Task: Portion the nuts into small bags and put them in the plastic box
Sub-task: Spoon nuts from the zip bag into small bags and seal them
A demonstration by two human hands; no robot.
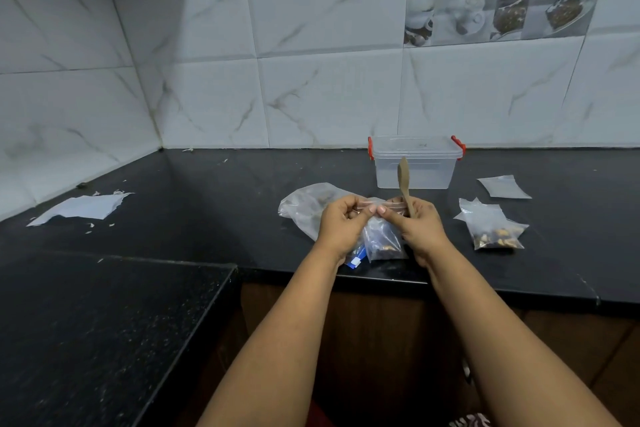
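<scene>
We hold a small bag [382, 236] in front of us, above the near edge of the black counter [207, 204], and some nuts [384, 248] sit at its bottom. Our left hand [341, 222] pinches the top strip of the bag between thumb and curled fingers, and our right hand [417, 224] pinches the same strip from the other side, so the two thumbs almost touch in the middle. The right hand also keeps a wooden spoon [404, 184] in its curled fingers, and the spoon stands up with its bowl on top. Behind the left hand lies a big clear bag [304, 204] on the counter, with a few nuts inside it. Under the small bag we see a blue and white packet [356, 261]; most of it is hidden. To the right, a filled bag [493, 229] with nuts lies flat on the counter, and beyond it lies an empty bag [504, 186]. The plastic box [415, 163] stands at the back, near the tiled wall [311, 80]. It is clear, its lid is on, and it has red clips on both ends. We cannot tell if something is inside it. Far to the left, a torn white paper [81, 208] lies on the counter with small scraps around it.
</scene>
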